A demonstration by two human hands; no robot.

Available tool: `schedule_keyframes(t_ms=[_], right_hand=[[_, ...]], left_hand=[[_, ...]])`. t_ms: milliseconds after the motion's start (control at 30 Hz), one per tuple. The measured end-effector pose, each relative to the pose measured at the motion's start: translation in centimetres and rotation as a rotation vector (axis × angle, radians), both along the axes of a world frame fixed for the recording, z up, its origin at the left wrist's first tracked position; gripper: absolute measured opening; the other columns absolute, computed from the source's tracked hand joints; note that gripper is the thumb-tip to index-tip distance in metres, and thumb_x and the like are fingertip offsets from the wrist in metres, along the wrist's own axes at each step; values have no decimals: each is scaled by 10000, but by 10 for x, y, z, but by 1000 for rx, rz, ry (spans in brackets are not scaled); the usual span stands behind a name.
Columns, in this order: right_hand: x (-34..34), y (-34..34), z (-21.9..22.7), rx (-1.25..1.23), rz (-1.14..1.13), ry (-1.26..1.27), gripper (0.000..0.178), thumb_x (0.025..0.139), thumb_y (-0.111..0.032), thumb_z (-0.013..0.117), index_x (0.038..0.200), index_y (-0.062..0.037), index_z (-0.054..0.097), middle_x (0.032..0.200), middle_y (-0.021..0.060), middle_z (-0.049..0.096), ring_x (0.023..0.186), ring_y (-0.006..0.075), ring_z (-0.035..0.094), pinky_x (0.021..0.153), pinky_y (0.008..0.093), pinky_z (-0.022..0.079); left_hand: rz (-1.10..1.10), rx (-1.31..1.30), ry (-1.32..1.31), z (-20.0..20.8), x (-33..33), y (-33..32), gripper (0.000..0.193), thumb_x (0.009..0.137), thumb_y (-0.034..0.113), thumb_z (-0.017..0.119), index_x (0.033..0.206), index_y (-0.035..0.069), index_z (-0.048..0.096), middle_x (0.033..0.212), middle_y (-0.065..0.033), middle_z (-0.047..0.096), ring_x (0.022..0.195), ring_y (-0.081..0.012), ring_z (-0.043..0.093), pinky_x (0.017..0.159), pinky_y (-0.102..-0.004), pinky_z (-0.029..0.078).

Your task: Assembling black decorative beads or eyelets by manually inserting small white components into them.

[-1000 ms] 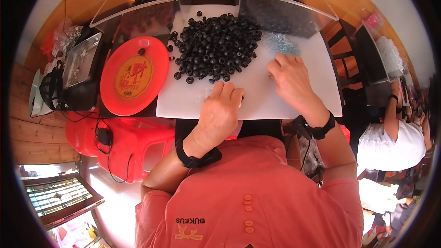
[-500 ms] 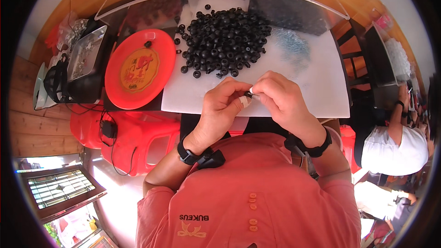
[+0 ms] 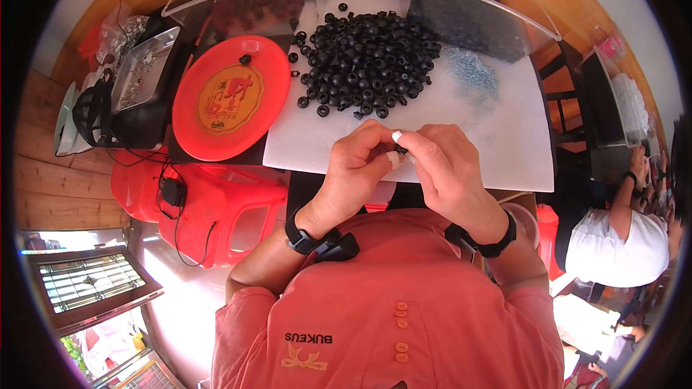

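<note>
Sheet, white, flat, foam-looking (image 3: 515, 162), under everything. Heap of round, black, plastic-looking beads (image 3: 367, 65), 11 o'clock from the fingertips. Left hand (image 3: 357, 162) pinches, right hand (image 3: 453, 166) meets it, own grip can't tell. Small black rounded piece (image 3: 402, 150), near sheet's 6 o'clock edge; probably light, stiff, slippery, best held by rim.

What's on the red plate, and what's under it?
On the plate, a small black piece near the far edge and a round yellow design. Whatever's right underneath is covered.
</note>
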State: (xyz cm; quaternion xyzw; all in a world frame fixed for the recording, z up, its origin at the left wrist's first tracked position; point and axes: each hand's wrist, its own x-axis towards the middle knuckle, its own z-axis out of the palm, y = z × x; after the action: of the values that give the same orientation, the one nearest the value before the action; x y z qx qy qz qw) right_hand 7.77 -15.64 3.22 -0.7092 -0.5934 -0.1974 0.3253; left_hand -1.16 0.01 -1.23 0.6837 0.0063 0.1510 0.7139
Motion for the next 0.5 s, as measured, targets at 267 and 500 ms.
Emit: schedule_keyframes(t_ms=[267, 500], right_hand=[[-2, -4, -2, 84, -65, 86, 404, 721, 75, 615, 1111, -31, 632, 892, 87, 632, 799, 279, 615, 684, 382, 466], [-6, -10, -8, -48, -24, 381, 289, 775, 75, 615, 1027, -64, 643, 861, 89, 658, 766, 277, 638, 668, 379, 500]], left_hand=[[15, -65, -21, 1, -1, -4, 193, 863, -56, 662, 1051, -15, 676, 920, -26, 554, 800, -97, 547, 724, -232, 467], [7, -88, 9, 1, -1, -4, 182, 889, -52, 638, 1064, -18, 675, 932, -20, 560, 820, -91, 558, 737, -232, 473]])
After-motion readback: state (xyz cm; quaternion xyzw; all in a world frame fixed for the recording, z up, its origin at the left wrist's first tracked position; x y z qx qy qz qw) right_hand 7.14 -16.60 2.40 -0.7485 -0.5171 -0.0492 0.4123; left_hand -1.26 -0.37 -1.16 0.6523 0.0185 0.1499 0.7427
